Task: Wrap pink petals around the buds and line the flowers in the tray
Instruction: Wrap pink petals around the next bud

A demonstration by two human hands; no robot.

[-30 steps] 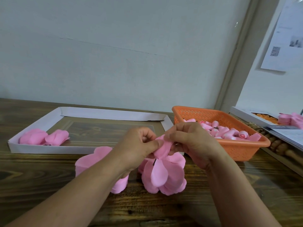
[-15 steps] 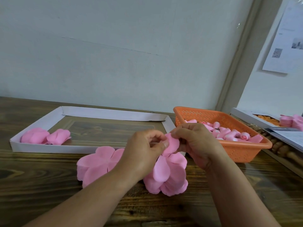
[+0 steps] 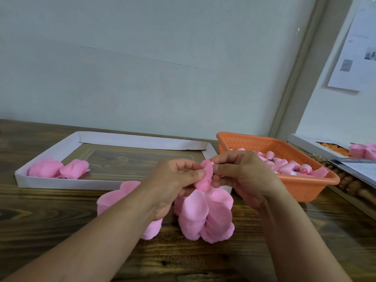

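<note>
Pink petal cluster [image 3: 205,212] hangs below both hands over the wooden tabletop [image 3: 203,259]. Left hand [image 3: 173,186] fingers [image 3: 196,174] and right hand [image 3: 244,176] fingers pinch shut on its top, where one petal [image 3: 207,169] curls up. Loose petals [image 3: 116,197] lie left of the fingers. White tray [image 3: 61,183] beyond-left holds two flowers [image 3: 59,168]; orange basket [image 3: 309,188] of buds [image 3: 284,165] sits right.

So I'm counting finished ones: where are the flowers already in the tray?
In the head view, two pink flowers lie side by side in the near-left corner of the white tray, left of both hands.
</note>
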